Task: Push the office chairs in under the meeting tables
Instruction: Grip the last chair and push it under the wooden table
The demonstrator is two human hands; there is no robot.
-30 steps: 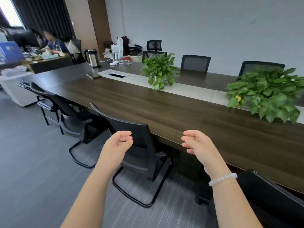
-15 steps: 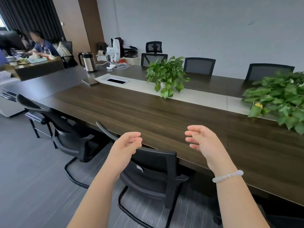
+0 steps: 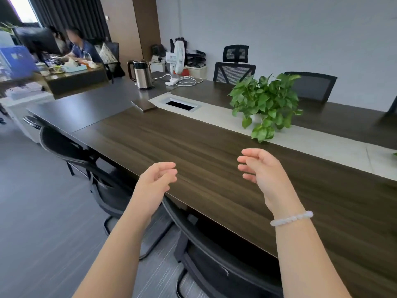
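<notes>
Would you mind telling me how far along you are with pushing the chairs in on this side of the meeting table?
Looks done: the nearest chair sits with its seat under the table edge. In hand: nothing; the left hand and right hand hover open above the table, touching no chair. Left: the next chair along looks angled out from the edge, and may need a push.
</notes>
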